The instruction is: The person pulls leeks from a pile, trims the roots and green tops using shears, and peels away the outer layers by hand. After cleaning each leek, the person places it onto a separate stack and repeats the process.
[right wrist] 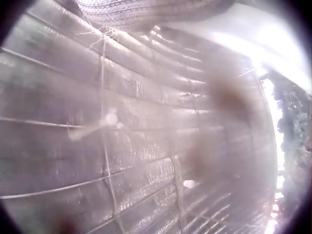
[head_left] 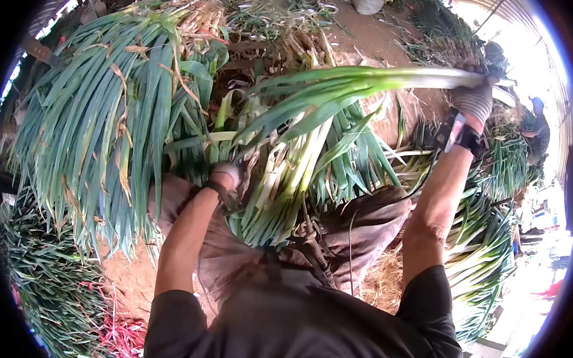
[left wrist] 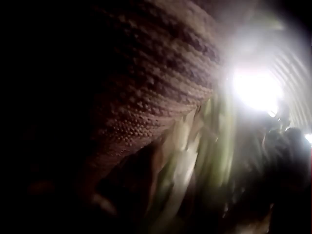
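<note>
My gloved right hand [head_left: 475,97] grips the white stalk ends of a long leek bundle [head_left: 359,80], raised at the upper right in the head view, its green leaves trailing left. In the right wrist view only knitted glove [right wrist: 146,12] shows at the top edge, beside a blurred white stalk [right wrist: 243,31]. My gloved left hand [head_left: 230,177] is low at the centre, beside leaves and pale stalks [head_left: 293,163] over my lap; its fingers are hidden. The left wrist view is dark, with the glove [left wrist: 156,83] near blurred stalks [left wrist: 183,170].
A large heap of leeks [head_left: 106,109] stands at the left, with more leeks [head_left: 480,249] at the right. Pink strings [head_left: 120,331] lie at the lower left. Another person [head_left: 539,131] is at the far right. A cable [head_left: 351,251] hangs by my knee.
</note>
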A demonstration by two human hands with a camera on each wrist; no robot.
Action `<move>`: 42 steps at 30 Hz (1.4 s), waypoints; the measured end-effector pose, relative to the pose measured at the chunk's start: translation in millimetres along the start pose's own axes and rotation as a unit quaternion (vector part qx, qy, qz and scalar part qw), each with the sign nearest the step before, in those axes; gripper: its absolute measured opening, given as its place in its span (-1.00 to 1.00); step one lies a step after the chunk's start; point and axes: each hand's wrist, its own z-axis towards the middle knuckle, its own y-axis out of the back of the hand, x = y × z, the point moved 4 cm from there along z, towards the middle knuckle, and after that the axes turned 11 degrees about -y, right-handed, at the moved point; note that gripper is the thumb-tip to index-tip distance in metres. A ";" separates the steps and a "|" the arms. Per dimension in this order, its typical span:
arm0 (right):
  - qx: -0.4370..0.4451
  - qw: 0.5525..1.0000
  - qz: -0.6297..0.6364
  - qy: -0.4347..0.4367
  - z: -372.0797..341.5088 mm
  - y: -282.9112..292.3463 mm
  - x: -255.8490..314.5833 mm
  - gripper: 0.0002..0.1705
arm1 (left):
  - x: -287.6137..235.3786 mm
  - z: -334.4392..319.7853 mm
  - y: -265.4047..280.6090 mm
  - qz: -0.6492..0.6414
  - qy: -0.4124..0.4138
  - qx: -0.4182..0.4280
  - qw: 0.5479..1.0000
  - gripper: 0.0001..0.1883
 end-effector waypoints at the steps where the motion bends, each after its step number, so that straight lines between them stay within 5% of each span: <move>1: -0.092 0.995 -0.008 0.046 -16.8 -18.9 -4.6 -0.54 | -19.9 -0.2 37.6 0.043 -0.057 0.176 0.982 -0.70; 3: -0.114 0.991 -0.009 0.072 -22.2 -7.9 -14.2 -0.56 | -74.7 9.3 130.1 0.000 -0.034 0.094 0.995 -0.73; 4: -0.121 0.989 -0.014 0.086 -27.2 -6.6 -20.4 -0.56 | -102.6 7.5 163.7 -0.066 -0.084 0.106 0.989 -0.66; 6: -0.113 0.990 -0.002 0.086 -50.4 -19.4 -36.6 -0.55 | -153.6 17.9 169.5 -0.386 -0.260 0.132 0.875 -0.26; 8: -0.070 0.995 0.014 0.072 -72.3 -26.3 -49.8 -0.54 | -200.5 8.1 200.6 -0.729 -0.288 0.115 0.611 -0.22; 10: -0.028 0.999 0.020 0.036 -96.2 -36.1 -62.2 -0.51 | -243.8 25.1 202.3 -0.879 -0.302 0.049 0.367 -0.15; 14: -0.024 0.999 -0.028 -0.006 -167.3 -40.1 -76.5 -0.57 | -292.3 52.7 221.5 -0.978 -0.206 -0.020 -0.009 -0.48; 16: -0.046 0.999 -0.008 0.004 -183.2 -12.7 -78.5 -0.62 | -301.2 50.9 215.2 -0.967 -0.195 0.080 -0.146 -0.61; 17: -0.061 0.998 0.024 -0.011 -188.0 7.5 -80.7 -0.64 | -299.8 51.8 210.4 -0.970 -0.206 0.040 -0.121 -0.65; 19: -0.093 0.971 -0.189 -0.115 -226.2 19.2 -65.8 -0.64 | -299.4 55.4 203.1 -0.979 -0.185 -0.031 -0.082 -0.78; 20: -0.089 0.931 -0.314 -0.165 -251.4 8.9 -50.7 -0.61 | -295.0 52.5 213.7 -0.981 -0.190 -0.037 -0.015 -0.80; 21: -0.023 0.880 -0.426 -0.209 -267.6 10.1 -42.6 -0.58 | -292.2 48.5 214.5 -0.989 -0.143 -0.031 -0.020 -0.78; 23: 0.048 0.785 -0.611 -0.084 -303.0 10.2 -23.9 -0.52 | -287.7 52.2 214.0 -0.993 -0.091 -0.049 0.049 -0.68; 25: 0.057 0.587 -0.783 0.198 -324.6 -10.2 10.4 -0.39 | -295.1 50.5 229.5 -0.983 -0.157 -0.058 0.078 -0.78; 26: 0.049 0.511 -0.807 0.292 -327.7 -23.3 24.7 -0.31 | -299.2 57.2 227.1 -0.974 -0.163 -0.080 0.135 -0.73; 29: -0.007 0.320 -0.904 0.285 -302.2 -10.6 52.0 -0.02 | -341.7 48.1 248.4 -0.938 -0.256 -0.032 0.232 -0.72; 31: -0.003 0.256 -0.941 0.222 -275.5 49.8 64.8 0.07 | -374.1 33.8 277.7 -0.923 -0.260 0.031 0.283 -0.69; 32: -0.019 0.317 -0.947 0.047 -265.1 87.7 73.0 0.05 | -387.6 35.1 294.5 -0.898 -0.283 0.030 0.336 -0.64; 33: -0.050 0.344 -0.927 0.141 -262.7 146.3 82.9 -0.11 | -401.9 39.2 312.0 -0.870 -0.302 0.028 0.388 -0.60; 34: -0.065 0.408 -0.883 0.221 -268.3 142.8 103.4 -0.33 | -419.9 39.8 335.8 -0.825 -0.356 0.038 0.437 -0.54; 35: -0.170 0.427 -0.873 0.166 -273.0 160.2 124.7 -0.55 | -438.3 42.7 357.6 -0.773 -0.407 0.048 0.484 -0.49; 36: -0.332 0.605 -0.712 0.129 -288.2 188.4 151.2 -0.71 | -454.4 48.7 367.9 -0.751 -0.426 0.090 0.496 -0.41; 37: -0.378 0.423 -0.806 0.167 -307.8 253.2 185.8 -0.91 | -461.3 54.3 372.9 -0.730 -0.434 0.127 0.512 -0.32; 38: -0.437 0.219 -0.850 0.194 -328.7 316.0 219.2 -0.84 | -453.0 60.1 380.5 -0.716 -0.453 0.094 0.523 -0.28; 39: -0.484 0.305 -0.820 0.029 -354.1 332.6 236.1 -0.81 | -436.4 64.1 382.3 -0.698 -0.463 0.062 0.543 -0.23; 40: -0.501 0.289 -0.816 -0.008 -379.7 371.8 257.7 -0.77 | -409.3 67.3 377.7 -0.659 -0.426 -0.040 0.619 -0.32; 42: -0.541 0.265 -0.795 -0.064 -454.0 437.1 279.9 -0.65 | -338.3 89.6 335.2 -0.618 -0.368 -0.139 0.680 -0.54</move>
